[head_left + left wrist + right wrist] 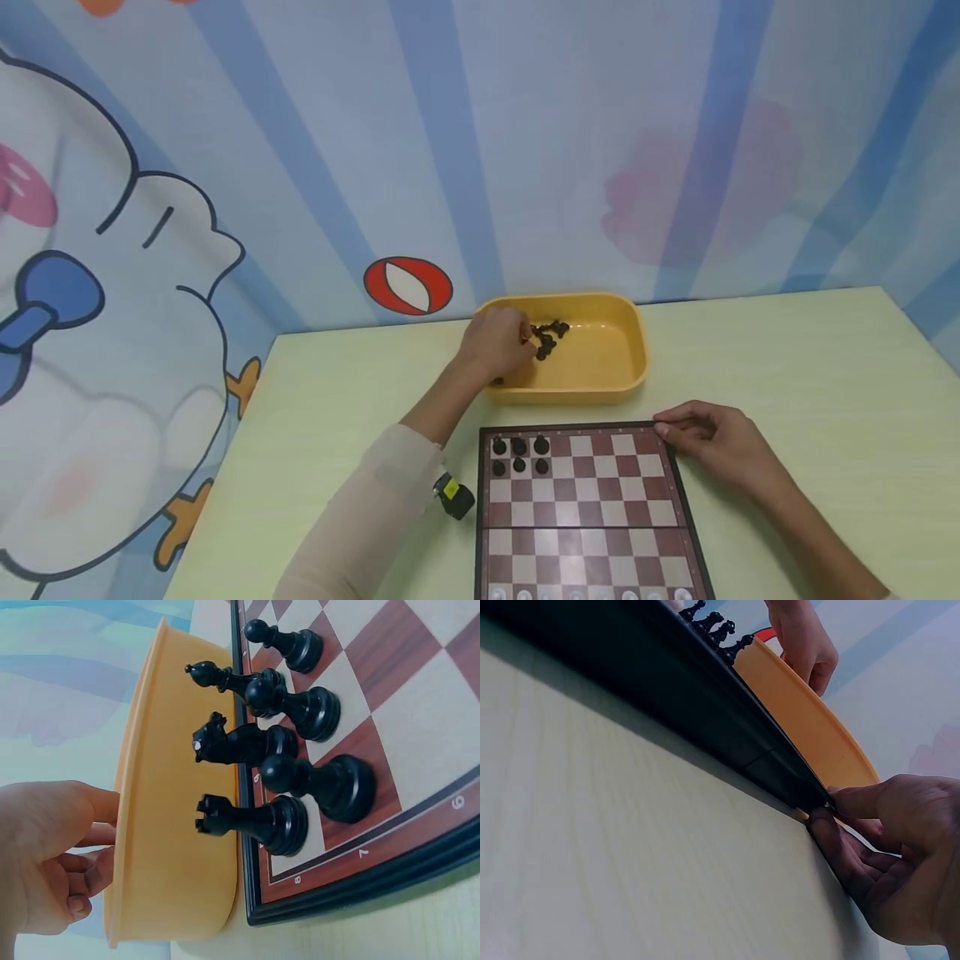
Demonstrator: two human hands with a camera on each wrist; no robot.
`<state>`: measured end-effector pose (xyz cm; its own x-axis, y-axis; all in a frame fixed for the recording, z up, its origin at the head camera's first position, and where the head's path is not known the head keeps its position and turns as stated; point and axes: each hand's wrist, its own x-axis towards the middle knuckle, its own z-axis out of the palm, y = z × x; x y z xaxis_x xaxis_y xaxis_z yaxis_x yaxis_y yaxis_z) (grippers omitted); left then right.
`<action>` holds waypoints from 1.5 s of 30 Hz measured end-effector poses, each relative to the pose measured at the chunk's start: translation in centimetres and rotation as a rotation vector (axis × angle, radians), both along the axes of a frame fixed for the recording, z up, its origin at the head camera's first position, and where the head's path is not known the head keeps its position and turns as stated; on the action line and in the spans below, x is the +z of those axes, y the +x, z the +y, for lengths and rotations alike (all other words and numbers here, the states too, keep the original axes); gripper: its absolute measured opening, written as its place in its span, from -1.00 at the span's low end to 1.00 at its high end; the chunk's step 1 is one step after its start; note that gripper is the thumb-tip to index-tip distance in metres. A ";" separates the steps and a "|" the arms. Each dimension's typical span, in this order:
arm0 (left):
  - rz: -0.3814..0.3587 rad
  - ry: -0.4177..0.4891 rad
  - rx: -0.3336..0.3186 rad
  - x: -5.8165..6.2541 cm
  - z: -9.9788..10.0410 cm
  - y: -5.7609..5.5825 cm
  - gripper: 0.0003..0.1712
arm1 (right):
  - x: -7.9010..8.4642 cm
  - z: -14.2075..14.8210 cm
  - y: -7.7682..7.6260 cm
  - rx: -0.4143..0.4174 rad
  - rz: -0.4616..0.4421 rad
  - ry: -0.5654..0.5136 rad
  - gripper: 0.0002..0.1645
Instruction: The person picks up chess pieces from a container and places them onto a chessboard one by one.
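My left hand [495, 342] reaches over the left rim of a yellow plastic tray [611, 367], fingers bent down beside loose black chess pieces [546, 346]. Its fingertips are hidden, so I cannot tell whether they hold a piece. With thumb and fingers, my right hand [723, 442] pinches the far right corner of a chessboard [592, 514]. At the board's far left corner stand a black rook [255, 825], a knight [244, 742] and a bishop [229, 679]. Three black pawns [334, 787] stand in the row before them.
Clear or white pieces [630, 594] line the board's near edge, partly cut off by the frame. A small black device with a yellow label [452, 490] sits by the left sleeve. Behind the pale table [810, 375] rises a cartoon-printed backdrop [540, 167].
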<state>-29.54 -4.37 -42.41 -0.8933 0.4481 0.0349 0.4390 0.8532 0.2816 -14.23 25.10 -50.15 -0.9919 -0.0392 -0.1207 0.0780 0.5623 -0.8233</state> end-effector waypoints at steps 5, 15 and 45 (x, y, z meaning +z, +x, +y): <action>0.022 0.018 0.004 0.6 -0.5 0.6 -0.44 | 0.1 0.1 0.0 0.016 -0.001 -0.007 -0.65; 0.057 0.072 0.002 1.3 -0.5 1.6 -0.82 | 0.2 0.2 0.1 0.019 0.001 -0.007 -0.64; 0.171 0.200 -0.046 2.7 -1.1 5.5 -0.90 | 0.2 0.2 0.0 0.009 -0.007 0.006 -0.63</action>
